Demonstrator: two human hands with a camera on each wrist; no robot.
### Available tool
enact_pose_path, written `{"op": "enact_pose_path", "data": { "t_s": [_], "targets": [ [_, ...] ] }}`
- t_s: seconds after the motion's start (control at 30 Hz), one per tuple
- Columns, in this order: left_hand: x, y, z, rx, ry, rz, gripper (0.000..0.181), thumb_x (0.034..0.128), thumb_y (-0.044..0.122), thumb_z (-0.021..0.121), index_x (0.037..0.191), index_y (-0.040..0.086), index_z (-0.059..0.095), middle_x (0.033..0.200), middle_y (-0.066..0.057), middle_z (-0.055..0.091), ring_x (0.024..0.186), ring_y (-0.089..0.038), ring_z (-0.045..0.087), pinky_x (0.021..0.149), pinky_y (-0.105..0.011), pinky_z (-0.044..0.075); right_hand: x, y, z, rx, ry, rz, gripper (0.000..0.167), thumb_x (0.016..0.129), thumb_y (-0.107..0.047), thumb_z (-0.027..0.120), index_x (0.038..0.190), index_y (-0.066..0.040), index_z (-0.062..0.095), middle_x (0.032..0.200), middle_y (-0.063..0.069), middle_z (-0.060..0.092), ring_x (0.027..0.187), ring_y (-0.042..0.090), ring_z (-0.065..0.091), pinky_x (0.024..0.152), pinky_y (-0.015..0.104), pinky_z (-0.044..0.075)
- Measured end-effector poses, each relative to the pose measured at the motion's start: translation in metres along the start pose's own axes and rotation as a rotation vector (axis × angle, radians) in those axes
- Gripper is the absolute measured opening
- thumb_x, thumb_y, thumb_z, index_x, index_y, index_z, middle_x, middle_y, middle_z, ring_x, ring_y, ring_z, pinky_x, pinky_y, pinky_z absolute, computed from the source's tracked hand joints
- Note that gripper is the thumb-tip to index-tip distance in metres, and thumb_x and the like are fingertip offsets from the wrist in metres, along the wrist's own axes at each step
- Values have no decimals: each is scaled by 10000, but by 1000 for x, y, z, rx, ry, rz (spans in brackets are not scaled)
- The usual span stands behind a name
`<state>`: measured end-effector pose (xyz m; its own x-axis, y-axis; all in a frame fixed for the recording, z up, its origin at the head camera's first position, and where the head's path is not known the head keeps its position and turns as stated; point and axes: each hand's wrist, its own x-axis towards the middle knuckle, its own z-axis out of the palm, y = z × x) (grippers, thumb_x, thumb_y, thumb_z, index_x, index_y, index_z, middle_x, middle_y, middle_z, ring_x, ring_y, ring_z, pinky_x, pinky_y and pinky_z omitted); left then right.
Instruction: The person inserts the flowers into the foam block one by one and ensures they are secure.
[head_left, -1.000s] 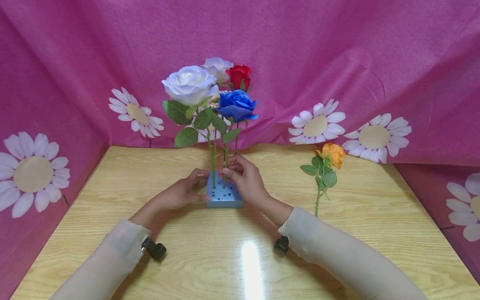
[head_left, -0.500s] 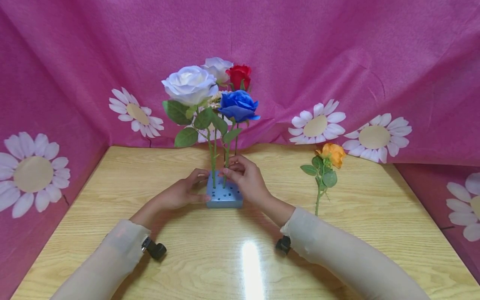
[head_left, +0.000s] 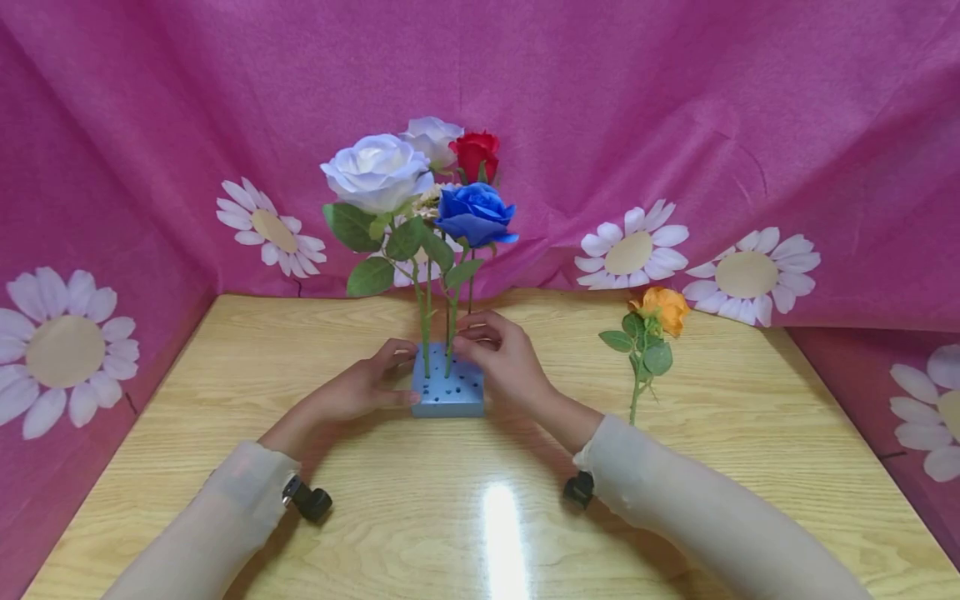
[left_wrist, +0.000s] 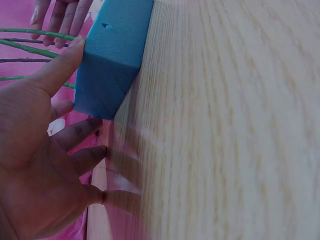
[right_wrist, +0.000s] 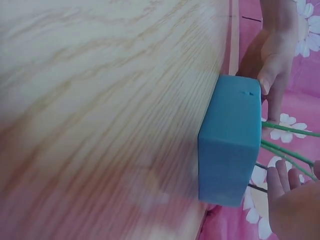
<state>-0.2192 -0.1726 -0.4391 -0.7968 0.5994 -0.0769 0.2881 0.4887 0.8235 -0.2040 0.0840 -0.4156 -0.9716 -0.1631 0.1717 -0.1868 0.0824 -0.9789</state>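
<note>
My left hand (head_left: 352,387) holds the left side of a blue foam block (head_left: 450,408), its thumb on the top edge near the front corner and its index finger at the back corner. Several artificial roses stand in the block's holes: a large white rose (head_left: 378,173), a blue rose (head_left: 476,215), a red rose (head_left: 475,155) and a second white rose (head_left: 432,140) behind. My right hand (head_left: 506,358) is beside the blue rose's stem, its fingers loosely extended. In the right wrist view these fingers (right_wrist: 280,180) are near the stems, pinching nothing.
An orange rose (head_left: 663,311) with green leaves lies on the wooden table (head_left: 360,500) to the right. Behind the table hangs a pink cloth (head_left: 600,100) printed with white daisies. Part of a beige flower (head_left: 427,200) shows among the roses.
My right hand has let go of the blue rose's stem and drawn slightly to the right. The left hand stays at the block.
</note>
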Motion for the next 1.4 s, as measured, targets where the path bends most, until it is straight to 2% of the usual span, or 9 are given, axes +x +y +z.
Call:
{"op": "enact_pose_path", "data": {
  "t_s": [0.27, 0.43, 0.6, 0.67, 0.8, 0.97, 1.2, 1.4],
  "targets": [
    [0, -2, 1, 2, 3, 25, 651, 943, 198, 777, 1436, 73, 371, 1523, -257, 496, 1466, -401, 410, 1191, -569, 320, -4, 2, -17, 2, -11, 13, 318, 949, -63, 743, 1231, 49, 647, 1173, 206, 713, 1031, 221, 715, 897, 296, 591],
    [-1, -2, 0, -13, -7, 21, 648, 953, 180, 763, 1442, 55, 356, 1533, -267, 479, 1474, -409, 397, 1200, -570, 303, -7, 4, -30, 63, -19, 30, 311, 965, -11, 699, 1252, 75, 618, 1201, 274, 684, 1026, 244, 724, 940, 413, 592],
    [-1, -1, 0, -8, -9, 21, 649, 958, 186, 758, 1445, 55, 350, 1542, -265, 469, 1473, -416, 397, 1198, -579, 302, -11, 3, -45, 112, -9, 53, 298, 986, 22, 651, 1271, 87, 591, 1222, 345, 649, 1074, 355, 723, 966, 490, 564],
    [-1, -1, 0, -11, -9, 25, 649, 957, 187, 759, 1443, 56, 349, 1542, -265, 468, 1472, -414, 399, 1198, -579, 301, -12, 2, -52, 113, -4, 53, 302, 993, 14, 650, 1278, 90, 584, 1221, 355, 642, 1066, 349, 731, 969, 489, 560],
    [-2, -2, 0, -15, -9, 35, 649, 951, 194, 766, 1435, 70, 352, 1542, -266, 467, 1469, -406, 406, 1198, -571, 304, -16, 2, -63, 98, 14, 59, 307, 993, -12, 665, 1273, 83, 584, 1217, 344, 647, 1019, 235, 751, 975, 480, 557],
    [-1, -3, 0, -7, -14, 37, 658, 948, 235, 771, 1437, 98, 354, 1550, -258, 462, 1471, -402, 406, 1193, -565, 315, -22, 3, -78, 62, 32, 52, 320, 993, -14, 661, 1286, 87, 579, 1238, 339, 643, 1016, 143, 739, 982, 432, 563],
    [-1, -1, 0, -18, -17, 10, 656, 951, 214, 767, 1445, 98, 352, 1555, -251, 459, 1481, -386, 396, 1208, -562, 293, -34, 10, -101, -60, 74, 54, 338, 998, -87, 684, 1302, 35, 602, 1262, 253, 672, 1046, 50, 706, 952, 234, 558],
    [0, -2, 0, -16, -18, 11, 658, 949, 200, 769, 1445, 95, 350, 1550, -251, 466, 1480, -382, 397, 1208, -557, 297, -47, 13, -117, -99, 98, 57, 392, 1009, -108, 678, 1335, 80, 568, 1313, 284, 636, 1075, -6, 671, 970, 176, 522]
  ]
}}
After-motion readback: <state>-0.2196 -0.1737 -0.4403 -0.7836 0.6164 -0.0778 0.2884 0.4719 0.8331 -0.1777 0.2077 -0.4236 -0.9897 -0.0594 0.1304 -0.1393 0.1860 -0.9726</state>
